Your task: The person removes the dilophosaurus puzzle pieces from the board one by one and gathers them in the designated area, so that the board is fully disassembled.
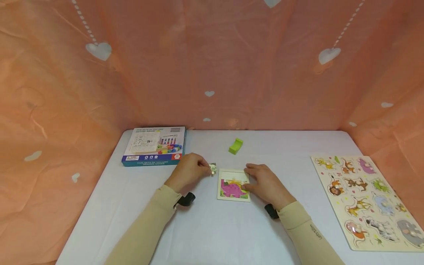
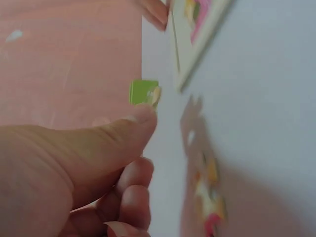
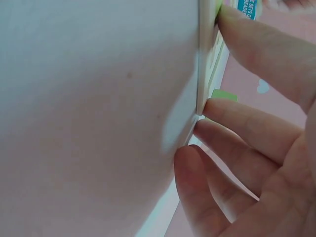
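1. I see one flat cardboard box (image 1: 155, 158) at the far left of the white counter (image 1: 215, 235), purple and white above teal sides, printed with coloured beads; its contents are hidden from me.
2. Of two hands, the left hand (image 1: 189, 170) comes next, its thumb and fingers pinching one small flat green-and-white puzzle piece (image 1: 213, 169).
3. Under that hand, my left wrist view gives something blurred in yellow, white and pink (image 2: 210, 197); I cannot tell how many pieces it is.
4. I count one square cream wooden tray (image 1: 232, 176), flat on the counter just right of the held piece. Inside, one pink dinosaur picture (image 1: 232, 189) fills the nearer part; the far strip is bare.
5. One bright green block (image 1: 236, 146) with a curved hollow sits beyond the tray, apart from it.
6. The right hand (image 1: 266, 183) grasps the tray's right side, thumb over its face, forefinger at the far corner.
7. Far right, I have one cream rectangular board (image 1: 339, 206) bearing at least eleven animal figures, including one zebra (image 1: 381, 228) and one grey elephant (image 1: 410, 232).
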The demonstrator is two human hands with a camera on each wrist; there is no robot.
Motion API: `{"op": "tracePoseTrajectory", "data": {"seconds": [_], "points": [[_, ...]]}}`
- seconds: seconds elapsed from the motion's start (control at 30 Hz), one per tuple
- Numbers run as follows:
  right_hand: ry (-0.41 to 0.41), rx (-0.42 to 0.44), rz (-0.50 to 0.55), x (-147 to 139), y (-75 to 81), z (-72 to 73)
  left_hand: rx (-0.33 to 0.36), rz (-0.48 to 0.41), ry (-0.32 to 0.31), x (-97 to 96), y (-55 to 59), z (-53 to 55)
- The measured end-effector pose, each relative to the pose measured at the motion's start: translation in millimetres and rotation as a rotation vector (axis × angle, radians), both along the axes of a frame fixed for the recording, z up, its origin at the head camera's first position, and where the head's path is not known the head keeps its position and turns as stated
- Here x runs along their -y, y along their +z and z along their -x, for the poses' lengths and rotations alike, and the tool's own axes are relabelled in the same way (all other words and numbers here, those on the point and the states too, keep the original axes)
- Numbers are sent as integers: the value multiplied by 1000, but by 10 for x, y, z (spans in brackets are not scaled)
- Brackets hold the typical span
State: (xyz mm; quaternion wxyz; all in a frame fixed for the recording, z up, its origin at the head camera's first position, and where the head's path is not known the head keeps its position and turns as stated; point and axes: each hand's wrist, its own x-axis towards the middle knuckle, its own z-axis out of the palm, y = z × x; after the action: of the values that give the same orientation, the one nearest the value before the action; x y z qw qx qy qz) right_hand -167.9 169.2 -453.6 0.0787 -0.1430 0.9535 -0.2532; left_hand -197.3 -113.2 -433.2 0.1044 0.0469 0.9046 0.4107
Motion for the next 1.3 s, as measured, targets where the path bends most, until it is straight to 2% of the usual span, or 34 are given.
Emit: {"op": "tracePoseTrajectory", "data": {"seconds": [0.17,0.57,0.73,0.93,1.0,1.17,1.3], "points": [[3,-13,3,-10,3,-7,36,36,-1,57,-15,-30],[4,2,11,-4,16,-14,-1,97,-19,-4,-93,-39],[7,-2,19,-10,11,-14,-21,88,-28,52,-28,-43],[3,7,23,-16,22,-11,-96,88,-44,98,32,1],[-2,11,24,-17,23,-15,-104,84,-62,64,28,-4],[-9,20,36,-4,24,-41,-79,92,-166,-61,-5,-85],[55,-17,38,36,30,-59,-117,152,-242,-146,-55,-136]]}}
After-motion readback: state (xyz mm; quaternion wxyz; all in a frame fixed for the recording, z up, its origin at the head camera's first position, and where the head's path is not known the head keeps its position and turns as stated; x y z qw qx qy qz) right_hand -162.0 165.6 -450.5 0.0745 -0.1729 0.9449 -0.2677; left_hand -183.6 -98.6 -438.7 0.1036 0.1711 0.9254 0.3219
